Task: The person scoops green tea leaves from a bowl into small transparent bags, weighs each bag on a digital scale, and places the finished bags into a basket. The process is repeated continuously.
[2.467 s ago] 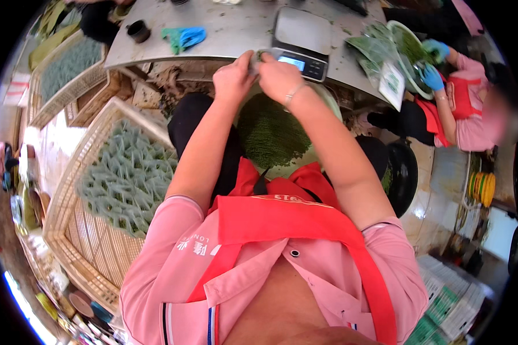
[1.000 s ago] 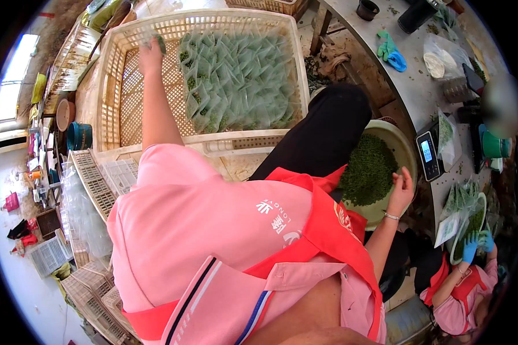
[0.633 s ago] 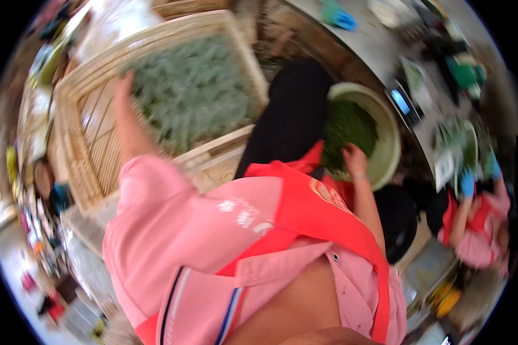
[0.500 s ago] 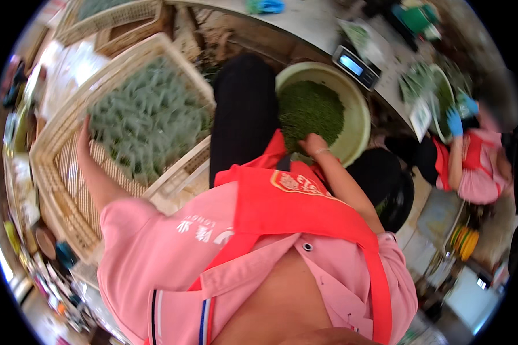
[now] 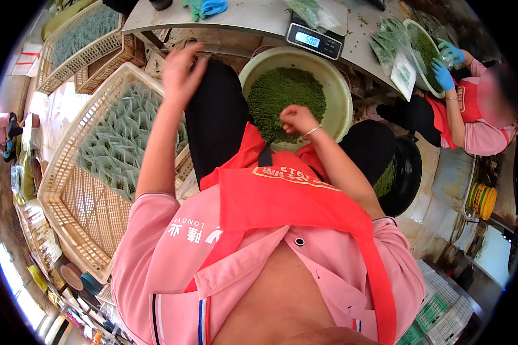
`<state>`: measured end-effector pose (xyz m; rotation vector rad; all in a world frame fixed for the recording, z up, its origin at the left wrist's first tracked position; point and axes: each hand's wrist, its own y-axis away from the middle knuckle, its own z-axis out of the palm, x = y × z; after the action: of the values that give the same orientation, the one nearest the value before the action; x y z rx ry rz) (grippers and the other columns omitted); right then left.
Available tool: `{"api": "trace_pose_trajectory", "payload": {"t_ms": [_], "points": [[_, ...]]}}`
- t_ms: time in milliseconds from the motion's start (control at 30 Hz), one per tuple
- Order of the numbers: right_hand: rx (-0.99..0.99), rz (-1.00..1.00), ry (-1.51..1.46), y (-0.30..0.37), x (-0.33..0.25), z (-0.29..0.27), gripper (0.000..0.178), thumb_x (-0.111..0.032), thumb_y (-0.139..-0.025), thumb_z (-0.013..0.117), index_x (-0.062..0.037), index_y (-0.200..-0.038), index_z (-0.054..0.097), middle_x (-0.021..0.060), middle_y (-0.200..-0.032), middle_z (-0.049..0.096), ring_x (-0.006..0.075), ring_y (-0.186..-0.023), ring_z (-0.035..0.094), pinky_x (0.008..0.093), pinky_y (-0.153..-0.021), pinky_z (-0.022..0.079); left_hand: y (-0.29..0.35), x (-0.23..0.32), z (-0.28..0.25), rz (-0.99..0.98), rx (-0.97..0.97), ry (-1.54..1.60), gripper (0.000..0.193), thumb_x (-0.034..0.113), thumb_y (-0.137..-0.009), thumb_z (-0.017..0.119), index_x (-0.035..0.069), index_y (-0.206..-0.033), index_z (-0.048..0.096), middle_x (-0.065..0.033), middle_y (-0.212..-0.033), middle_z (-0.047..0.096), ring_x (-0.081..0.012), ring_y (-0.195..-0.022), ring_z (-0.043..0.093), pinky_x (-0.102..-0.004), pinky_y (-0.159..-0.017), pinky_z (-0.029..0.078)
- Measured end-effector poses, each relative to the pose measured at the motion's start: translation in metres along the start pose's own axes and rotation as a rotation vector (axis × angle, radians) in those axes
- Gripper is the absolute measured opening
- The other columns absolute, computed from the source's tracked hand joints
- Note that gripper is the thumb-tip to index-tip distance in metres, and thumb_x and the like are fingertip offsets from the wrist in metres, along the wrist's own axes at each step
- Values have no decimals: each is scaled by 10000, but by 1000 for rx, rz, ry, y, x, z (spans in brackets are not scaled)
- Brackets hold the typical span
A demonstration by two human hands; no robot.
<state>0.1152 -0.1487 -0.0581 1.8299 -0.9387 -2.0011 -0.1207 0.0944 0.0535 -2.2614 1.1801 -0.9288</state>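
Observation:
My left hand (image 5: pixel 182 73) is raised over my dark-trousered knee, fingers apart and holding nothing. Just above the large pale green basin (image 5: pixel 342 103), my right hand (image 5: pixel 298 119) is curled closed; what it holds, if anything, is hidden. Small green grains (image 5: pixel 285 95), like green peppercorns, fill the bottom of that basin. To my left, a cream plastic crate (image 5: pixel 54 172) holds many clear bags (image 5: pixel 121 141) of green contents standing close together. Beyond the basin, a digital scale (image 5: pixel 315 39) with a lit display sits on the table, a filled clear bag (image 5: pixel 313 12) on top of it.
A metal table (image 5: pixel 236 20) runs across the far side, with green and blue gloves (image 5: pixel 206 8) on it. At right, a co-worker's blue-gloved hands (image 5: pixel 443 75) are at another basin (image 5: pixel 414 34). A black tub (image 5: pixel 406 178) stands by my right knee; more crates (image 5: pixel 83 46) are far left.
My left hand has left the bagged crate and come up and right over my knee. My right hand has lifted out of the grains. The view has shifted, and the scale is seen more squarely.

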Motion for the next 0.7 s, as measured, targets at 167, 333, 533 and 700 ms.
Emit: {"api": "trace_pose_trajectory", "payload": {"t_ms": [167, 333, 533, 700], "points": [[168, -255, -262, 30, -82, -46, 88, -72, -832, 624, -28, -904, 599, 58, -767, 619, 161, -629, 635, 291, -559, 555, -16, 76, 70, 144, -107, 170, 271, 205, -796, 636, 122, -1052, 612, -81, -874, 657, -241, -819, 626, -406, -893, 448], [442, -605, -396, -9, -170, -78, 221, -95, -875, 591, 54, -1033, 550, 108, -903, 623, 211, -763, 656, 307, -676, 565, -9, 92, 92, 279, -296, 148, 210, 200, -801, 621, 115, -991, 594, -70, -767, 644, -246, -754, 633, -403, -845, 473], [546, -640, -531, -18, -151, -67, 273, -65, -870, 578, 65, -1106, 535, 156, -946, 634, 236, -789, 667, 302, -666, 574, -6, 87, 79, 201, -274, 155, 141, 171, -821, 609, 109, -947, 609, -83, -697, 627, -248, -678, 626, -387, -836, 488], [243, -337, -61, -4, -60, -20, 133, -76, -844, 580, -28, -958, 631, 45, -750, 645, 110, -538, 594, 238, -461, 468, -5, 84, 89, 189, -288, 174, 116, 168, -822, 606, 118, -926, 614, -74, -687, 628, -245, -672, 630, -378, -815, 497]]}}
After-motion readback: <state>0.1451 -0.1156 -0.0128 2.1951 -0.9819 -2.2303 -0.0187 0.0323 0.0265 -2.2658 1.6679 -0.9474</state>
